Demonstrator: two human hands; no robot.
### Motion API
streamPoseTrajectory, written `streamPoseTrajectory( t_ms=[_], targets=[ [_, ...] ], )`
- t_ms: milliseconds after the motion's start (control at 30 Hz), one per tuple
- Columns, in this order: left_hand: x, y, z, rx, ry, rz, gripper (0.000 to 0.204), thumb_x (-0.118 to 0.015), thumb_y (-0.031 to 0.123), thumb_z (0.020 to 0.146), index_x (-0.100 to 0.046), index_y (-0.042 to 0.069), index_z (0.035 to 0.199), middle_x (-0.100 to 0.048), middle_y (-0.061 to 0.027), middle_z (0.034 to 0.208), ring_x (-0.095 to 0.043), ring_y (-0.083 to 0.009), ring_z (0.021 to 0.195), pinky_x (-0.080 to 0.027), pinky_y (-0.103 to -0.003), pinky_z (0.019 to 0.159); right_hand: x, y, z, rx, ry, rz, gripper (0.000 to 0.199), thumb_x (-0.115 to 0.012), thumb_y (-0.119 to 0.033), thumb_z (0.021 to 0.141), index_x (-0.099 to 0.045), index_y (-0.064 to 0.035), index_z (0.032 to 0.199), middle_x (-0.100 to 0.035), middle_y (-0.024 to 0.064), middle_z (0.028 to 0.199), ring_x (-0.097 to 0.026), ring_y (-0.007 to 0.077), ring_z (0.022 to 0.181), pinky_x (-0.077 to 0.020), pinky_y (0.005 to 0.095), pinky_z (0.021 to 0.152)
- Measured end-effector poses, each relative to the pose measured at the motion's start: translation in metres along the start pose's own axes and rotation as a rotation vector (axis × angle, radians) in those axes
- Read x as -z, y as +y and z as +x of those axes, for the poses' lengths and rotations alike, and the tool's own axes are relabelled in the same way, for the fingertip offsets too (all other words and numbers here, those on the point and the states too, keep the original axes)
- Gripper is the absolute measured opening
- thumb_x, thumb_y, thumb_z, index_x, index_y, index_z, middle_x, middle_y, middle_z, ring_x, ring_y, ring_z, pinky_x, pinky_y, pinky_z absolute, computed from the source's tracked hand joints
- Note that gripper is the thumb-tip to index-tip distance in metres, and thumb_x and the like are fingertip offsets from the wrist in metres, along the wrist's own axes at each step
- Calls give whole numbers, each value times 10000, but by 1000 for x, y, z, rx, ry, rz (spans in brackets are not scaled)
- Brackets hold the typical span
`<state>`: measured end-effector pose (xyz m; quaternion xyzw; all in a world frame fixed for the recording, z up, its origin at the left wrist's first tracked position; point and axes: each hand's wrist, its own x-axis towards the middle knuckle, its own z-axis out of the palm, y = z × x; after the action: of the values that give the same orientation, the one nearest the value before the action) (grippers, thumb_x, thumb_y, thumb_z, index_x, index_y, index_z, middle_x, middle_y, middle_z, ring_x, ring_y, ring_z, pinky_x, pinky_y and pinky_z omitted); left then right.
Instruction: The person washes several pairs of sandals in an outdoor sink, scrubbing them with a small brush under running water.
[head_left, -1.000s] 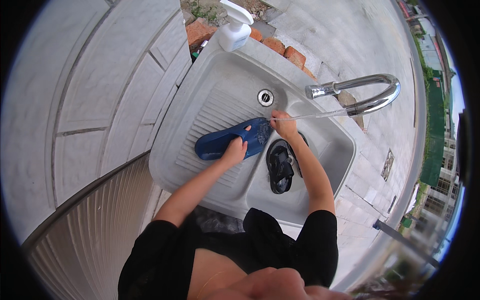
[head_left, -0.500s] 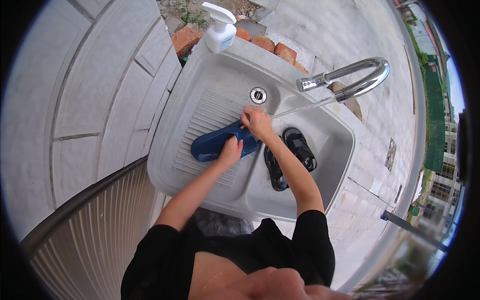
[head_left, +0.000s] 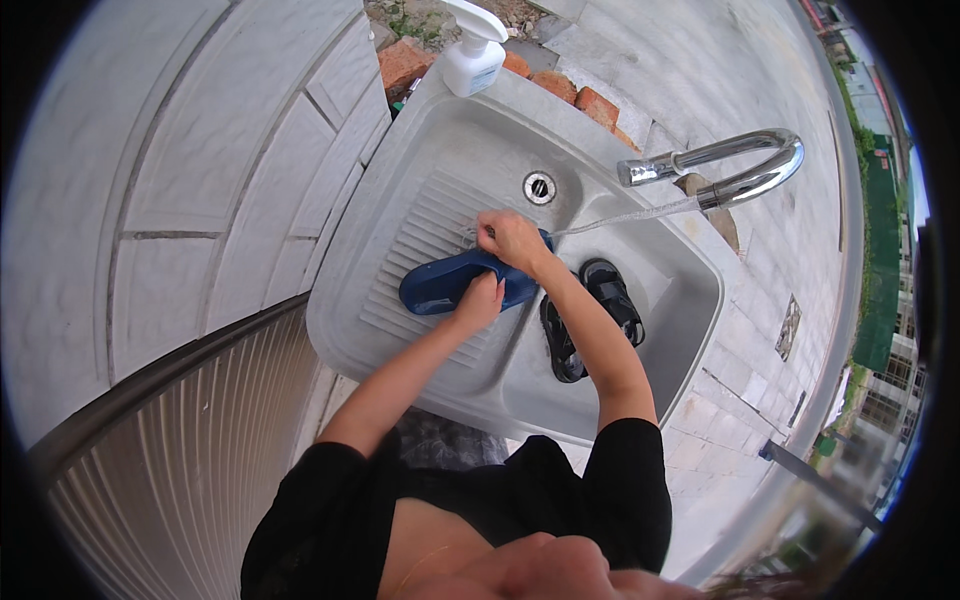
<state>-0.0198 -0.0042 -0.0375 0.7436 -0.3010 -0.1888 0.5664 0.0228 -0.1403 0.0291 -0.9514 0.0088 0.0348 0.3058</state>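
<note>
A blue rubber slipper point(head_left: 432, 284) is held over the ribbed washboard part of the sink, its toe end showing beyond my right wrist. My left hand point(head_left: 482, 302) grips it at the strap, fingers partly hidden inside. Curled above the strap, my right hand point(head_left: 512, 243) has its fingers closed; whatever they hold is hidden. A stream of water point(head_left: 630, 215) runs from the chrome faucet point(head_left: 745, 188) toward the slipper's toe end. Two black sandals point(head_left: 607, 296) lie in the right-hand basin, partly behind my right forearm.
The grey stone sink point(head_left: 335, 330) has a round drain point(head_left: 540, 187) at its far side. On its far left corner stands a white spray bottle point(head_left: 474, 65). Orange bricks point(head_left: 598, 108) lie behind the sink, and a tiled wall point(head_left: 180, 180) borders the left.
The view has shifted, so the sink appears farther right. My right hand has moved left across the slipper, and its toe end now shows. My left hand keeps its grip.
</note>
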Motion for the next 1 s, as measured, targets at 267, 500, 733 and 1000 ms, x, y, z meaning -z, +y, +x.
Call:
streamPoseTrajectory(
  t_ms=[267, 500, 733, 1000],
  targets=[
    [-4, -11, -3, 89, -43, -19, 328, -482, 41, 858, -486, -34, 1177, -582, -260, 1034, -564, -375, 991, -455, -374, 814, -22, -20, 16, 40, 5, 83, 156, -540, -198, 776, -540, -45, 748, -601, 166, 742, -578, 370, 742, -462, 446, 630],
    [4, -10, 15, 288, 43, -223, 385, -498, 23, 856, -479, 35, 1240, -611, -165, 1056, -586, -219, 950, -428, -294, 847, 7, 91, -51, -282, 236, -230, 158, -545, -199, 792, -545, -46, 753, -601, 167, 733, -575, 358, 741, -469, 445, 643],
    [36, 8, 23, 469, 214, -109, 335, -634, 91, 810, -506, -35, 1092, -625, -110, 881, -580, -144, 801, -455, -256, 755, 2, 65, -31, -389, 587, 52, 209, -585, -249, 830, -515, -54, 859, -568, 171, 811, -563, 363, 761, -448, 446, 648],
    [54, 44, 15, -136, -61, 792, 739, -691, 242, 726, -331, 22, 1333, -339, -163, 1364, -252, -327, 1290, -221, -485, 1044, -53, 21, -26, -220, 441, 6, 332, -614, -146, 784, -509, -84, 1093, -567, 151, 957, -511, 365, 900, -383, 391, 813]
  ],
)
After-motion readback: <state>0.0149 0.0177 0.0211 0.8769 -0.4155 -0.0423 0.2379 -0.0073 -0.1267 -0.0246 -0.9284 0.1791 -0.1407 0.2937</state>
